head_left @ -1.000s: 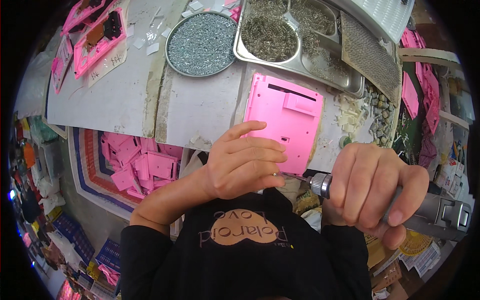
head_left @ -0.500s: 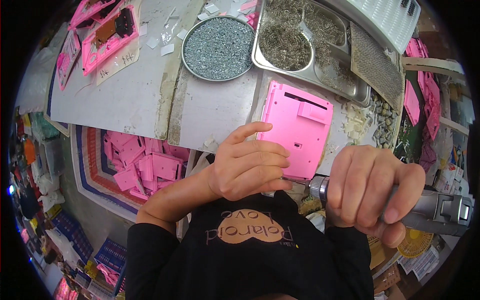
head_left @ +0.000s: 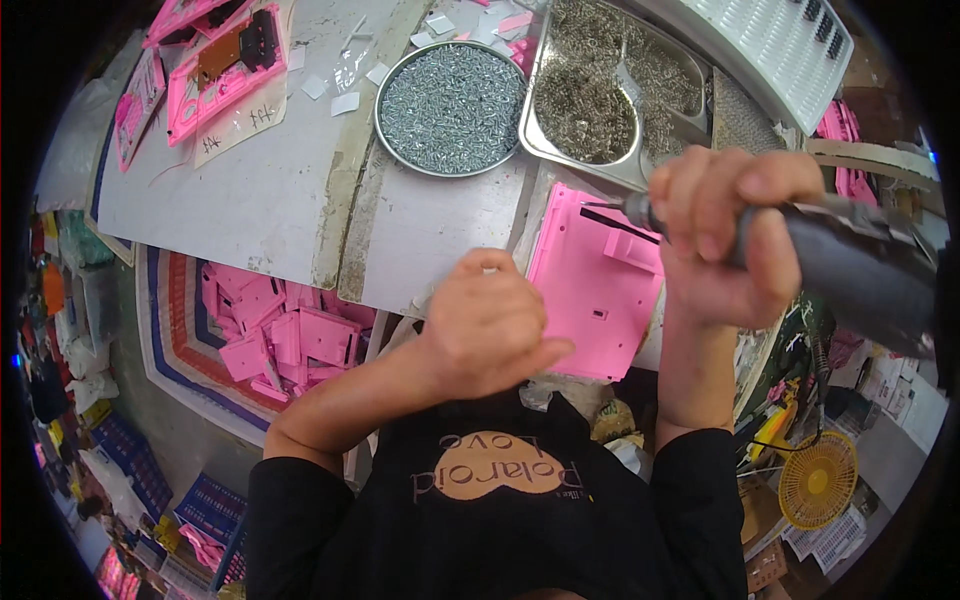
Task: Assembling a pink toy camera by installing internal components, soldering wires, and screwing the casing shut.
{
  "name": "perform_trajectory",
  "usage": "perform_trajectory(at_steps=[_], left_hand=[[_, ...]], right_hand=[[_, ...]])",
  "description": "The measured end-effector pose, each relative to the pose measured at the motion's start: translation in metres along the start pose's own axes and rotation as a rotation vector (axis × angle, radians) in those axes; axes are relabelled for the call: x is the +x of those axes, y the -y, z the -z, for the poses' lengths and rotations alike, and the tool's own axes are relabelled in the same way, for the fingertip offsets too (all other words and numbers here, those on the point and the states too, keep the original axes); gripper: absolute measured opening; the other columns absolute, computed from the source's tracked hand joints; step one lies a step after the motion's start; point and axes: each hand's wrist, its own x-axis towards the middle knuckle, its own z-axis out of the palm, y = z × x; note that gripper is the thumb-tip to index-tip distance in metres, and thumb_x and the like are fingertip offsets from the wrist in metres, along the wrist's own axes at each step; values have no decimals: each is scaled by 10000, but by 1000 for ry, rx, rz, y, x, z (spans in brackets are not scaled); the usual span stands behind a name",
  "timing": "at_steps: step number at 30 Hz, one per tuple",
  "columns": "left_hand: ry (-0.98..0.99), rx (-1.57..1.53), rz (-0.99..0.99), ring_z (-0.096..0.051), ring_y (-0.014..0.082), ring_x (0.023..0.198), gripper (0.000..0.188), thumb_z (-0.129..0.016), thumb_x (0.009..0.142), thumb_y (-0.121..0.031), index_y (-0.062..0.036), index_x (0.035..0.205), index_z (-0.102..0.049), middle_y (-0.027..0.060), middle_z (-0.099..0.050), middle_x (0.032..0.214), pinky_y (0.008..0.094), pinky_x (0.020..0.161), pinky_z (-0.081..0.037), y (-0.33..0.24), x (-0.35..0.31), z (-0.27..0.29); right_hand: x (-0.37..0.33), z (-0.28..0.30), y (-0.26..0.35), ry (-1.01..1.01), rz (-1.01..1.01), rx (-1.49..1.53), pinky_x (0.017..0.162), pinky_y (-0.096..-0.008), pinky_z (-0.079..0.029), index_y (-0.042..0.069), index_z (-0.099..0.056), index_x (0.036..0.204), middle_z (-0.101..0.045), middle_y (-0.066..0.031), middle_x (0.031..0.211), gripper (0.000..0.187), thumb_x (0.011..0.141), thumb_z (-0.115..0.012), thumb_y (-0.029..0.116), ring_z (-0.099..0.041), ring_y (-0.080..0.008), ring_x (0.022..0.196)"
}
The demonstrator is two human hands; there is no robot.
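A flat pink plastic casing panel (head_left: 590,290) lies on the bench in front of me, with a dark slot near its far edge and a few small holes. Wrapped in my right hand (head_left: 730,225) is a grey electric screwdriver (head_left: 850,265). Its thin bit points left, over the panel's far edge by the slot; contact cannot be made out. My left hand (head_left: 488,330) is closed at the panel's left side, slightly blurred. Its fingertips are curled out of sight, so anything in them is hidden.
A round tray (head_left: 379,125) of small screws stands beyond the panel, beside a steel compartment tray (head_left: 575,167) of small metal parts. At left, a striped bin (head_left: 172,330) holds several pink parts (head_left: 290,330). Open pink casings (head_left: 225,75) lie far left. A yellow fan (head_left: 818,480) is lower right.
My right hand has carried the screwdriver up and away from me, from the panel's near edge to its far edge. My left fingers, stretched over the panel before, have curled closed and drawn back left.
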Motion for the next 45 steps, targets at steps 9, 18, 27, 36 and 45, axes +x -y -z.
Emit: perform_trajectory(at_steps=[9, 18, 27, 36, 45], left_hand=[[39, 223, 60, -699, 162, 1107, 244, -800, 797, -148, -123, 748, -562, 24, -742, 1113, 427, 978, -375, -9, -9, -17], [34, 173, 116, -702, 158, 1106, 210, -803, 802, -151, -126, 793, -594, 23, -749, 1099, 430, 990, -352, -9, -8, -16], [-98, 15, 187, -716, 250, 1014, 226, -821, 760, -46, -98, 867, -628, 93, -742, 1050, 402, 852, -492, 7, 6, 0], [-101, 91, 72, -710, 239, 976, 261, -833, 737, -67, -87, 792, -579, 70, -724, 998, 416, 882, -484, 7, 16, -9], [-25, 84, 19, -705, 228, 1066, 215, -809, 767, -91, -79, 777, -595, 57, -726, 1012, 462, 978, -472, -4, 5, -23]], right_hand=[[0, -3, -34, 4, -139, -227, 514, -327, -366, 72, -447, 928, -447, -20, 603, 125, 945, -539, 155, -399, -134, 515], [15, 1, -24, -6, -81, -14, 508, -298, -376, 48, -485, 1047, -494, -38, 627, 224, 949, -636, 182, -439, -129, 515], [11, 1, -11, 94, -88, -8, 590, -322, -371, 66, -512, 1124, -472, 13, 640, 240, 970, -548, 247, -433, -121, 541], [7, -2, -30, -10, -121, 70, 503, -300, -377, 18, -474, 1069, -483, -41, 616, 229, 952, -615, 155, -426, -117, 514], [5, -1, -36, -11, -131, 87, 509, -300, -380, 20, -476, 1080, -490, -46, 632, 216, 956, -606, 140, -431, -113, 524]])
